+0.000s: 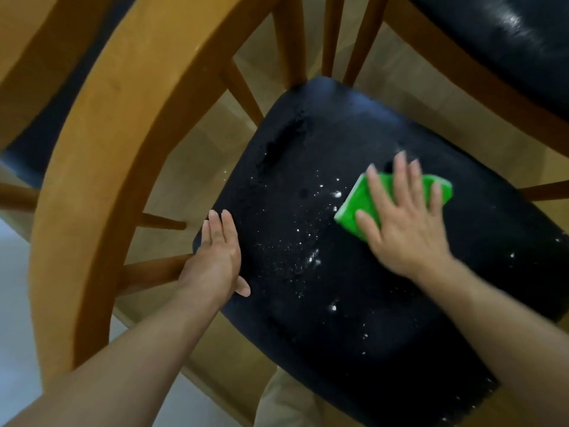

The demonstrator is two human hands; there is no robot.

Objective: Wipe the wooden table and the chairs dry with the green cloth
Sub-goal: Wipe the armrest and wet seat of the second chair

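Observation:
A wooden chair with a black padded seat [323, 303] fills the view below me. Water droplets glisten across the middle of the seat. The folded green cloth [357, 201] lies flat on the right part of the seat. My right hand [403, 223] presses down on the cloth with fingers spread, covering most of it. My left hand [220, 257] rests on the seat's left edge, fingers together and thumb out, holding nothing. The chair's curved wooden backrest [101, 167] arcs along the left side.
A second chair with a black seat [508, 35] stands at the top right, and another dark seat [34, 146] shows at far left. Wooden legs and spindles [289, 41] cross above the seat. Pale floor [18, 334] lies below.

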